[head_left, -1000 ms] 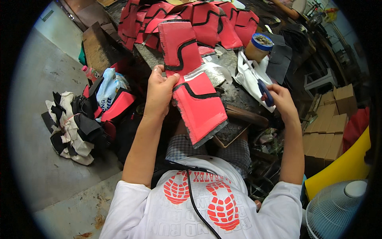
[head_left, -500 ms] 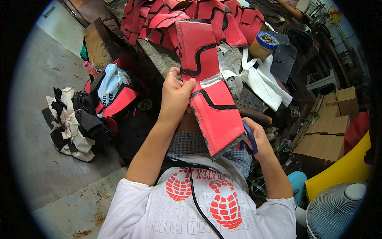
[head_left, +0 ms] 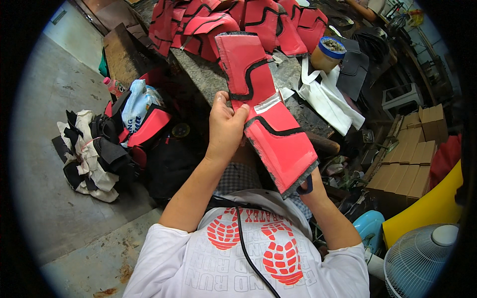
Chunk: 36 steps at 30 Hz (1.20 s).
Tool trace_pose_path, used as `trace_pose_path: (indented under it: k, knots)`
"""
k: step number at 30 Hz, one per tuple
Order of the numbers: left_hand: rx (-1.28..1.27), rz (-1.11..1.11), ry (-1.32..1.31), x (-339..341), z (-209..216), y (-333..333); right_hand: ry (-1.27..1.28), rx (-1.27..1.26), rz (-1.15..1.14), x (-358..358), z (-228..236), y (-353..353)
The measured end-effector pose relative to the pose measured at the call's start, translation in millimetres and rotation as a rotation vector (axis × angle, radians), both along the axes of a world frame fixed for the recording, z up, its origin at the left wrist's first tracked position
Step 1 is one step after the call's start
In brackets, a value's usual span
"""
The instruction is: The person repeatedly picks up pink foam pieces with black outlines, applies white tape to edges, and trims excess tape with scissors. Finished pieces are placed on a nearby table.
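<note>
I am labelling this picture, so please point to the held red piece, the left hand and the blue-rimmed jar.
Held red piece (head_left: pixel 279 118), head view: red face near its middle.
Left hand (head_left: pixel 223 124), head view: back of the hand.
Blue-rimmed jar (head_left: pixel 325 61), head view: tan side below the rim.

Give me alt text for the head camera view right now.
A person's left hand holds a black-trimmed red panel; the right hand, partly hidden behind it, holds a dark blue loop handle. More red panels lie on the worktable beyond.
</note>
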State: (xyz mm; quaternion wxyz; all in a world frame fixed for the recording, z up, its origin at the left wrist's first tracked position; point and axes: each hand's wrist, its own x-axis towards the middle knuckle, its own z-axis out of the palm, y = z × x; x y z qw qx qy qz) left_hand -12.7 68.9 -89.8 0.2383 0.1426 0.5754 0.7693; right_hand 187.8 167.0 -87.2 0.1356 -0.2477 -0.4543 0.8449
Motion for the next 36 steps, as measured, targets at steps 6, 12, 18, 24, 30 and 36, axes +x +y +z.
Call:
trace_pose_path:
  k: [6,12,18,24,30,36]
  knots:
    - [0.083,0.048,0.025,8.1,-0.8,2.2,-0.025,-0.007,-0.056,-0.5,0.1,-7.0]
    - [0.087,-0.037,-0.237,13.0,-0.5,-9.3,-0.015,0.156,0.056,-0.2,-0.4,1.2]
    - [0.148,-0.149,-0.369,14.5,2.6,-31.5,-0.103,0.380,0.316,-6.9,11.0,30.4]
    - [0.134,-0.196,-0.360,24.7,4.5,-44.2,-0.143,0.491,0.208,-21.4,7.4,22.1]
    - [0.156,-0.218,-0.406,32.1,5.8,-45.5,-0.081,0.315,0.184,-20.3,5.5,19.4]
    - [0.179,-0.245,-0.388,26.4,2.2,-45.8,-0.075,0.395,0.258,-10.1,17.9,26.9]
